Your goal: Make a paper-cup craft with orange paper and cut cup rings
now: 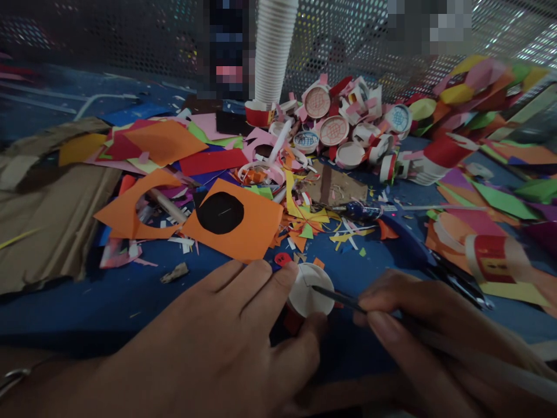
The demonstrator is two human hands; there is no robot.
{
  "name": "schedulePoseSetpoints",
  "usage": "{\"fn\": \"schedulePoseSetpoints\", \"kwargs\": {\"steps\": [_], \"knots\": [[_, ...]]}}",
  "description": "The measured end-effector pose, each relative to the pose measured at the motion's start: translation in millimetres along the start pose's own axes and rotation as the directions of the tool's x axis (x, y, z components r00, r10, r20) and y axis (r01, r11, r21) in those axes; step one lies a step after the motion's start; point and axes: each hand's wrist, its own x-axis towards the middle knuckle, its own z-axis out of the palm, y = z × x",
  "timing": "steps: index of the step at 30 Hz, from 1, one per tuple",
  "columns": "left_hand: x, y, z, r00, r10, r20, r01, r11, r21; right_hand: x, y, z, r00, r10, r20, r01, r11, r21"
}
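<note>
The left hand (pixel 226 337) pinches a small white cup (pixel 310 293) at its fingertips on the desk (pixel 130 302). The right hand (pixel 418 325) grips a pen (pixel 337 298), its tip on the cup (a slip might jab the nearby thumb).

One head-worn camera looks forward and down, close over the table (pixel 108 302): left hand (pixel 209 348) and right hand (pixel 418 331) at six o'clock, mesh wall (pixel 130 40) at twelve.
</note>
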Motion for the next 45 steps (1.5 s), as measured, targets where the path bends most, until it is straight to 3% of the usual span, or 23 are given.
{"fn": "schedulePoseSetpoints", "kwargs": {"steps": [7, 11, 15, 19, 27, 35, 45], "knots": [[-0.5, 2.9, 4.8, 0.999, -0.028, -0.023, 0.029, 0.999, 0.019, 1.5, -1.1, -2.8, 0.998, 0.043, -0.054, -0.046, 0.997, -0.054], [-1.2, 1.1, 4.2, 1.0, -0.001, 0.015, 0.0, 0.999, 0.038, 3.4, -7.2, -1.9, 0.996, 0.06, -0.072, -0.067, 0.994, -0.092], [-2.4, 0.0, 0.9, 1.0, 0.002, -0.007, -0.001, 0.999, 0.043, 10.8, -15.5, -0.8, 0.987, 0.123, -0.102, -0.128, 0.991, -0.04], [-3.9, 1.4, 0.3, 0.999, 0.003, -0.04, -0.001, 0.998, 0.057, 21.1, -17.3, -3.7, 0.995, 0.09, -0.042, -0.089, 0.996, 0.009], [0.3, 1.5, -1.4, 1.0, 0.006, 0.023, -0.006, 1.0, 0.026, 35.9, -16.5, -9.8, 0.995, -0.019, 0.102, 0.015, 0.999, 0.033], [-0.2, 1.8, -1.7, 1.0, -0.011, 0.002, 0.011, 1.0, 0.026, 38.9, -15.5, -3.1, 0.995, -0.038, 0.09, 0.026, 0.991, 0.132], [-1.2, 4.1, -1.6, 0.999, -0.011, 0.035, 0.009, 0.999, 0.032, 38.5, -16.5, -2.9, 0.994, -0.001, 0.107, -0.01, 0.994, 0.106]]}}
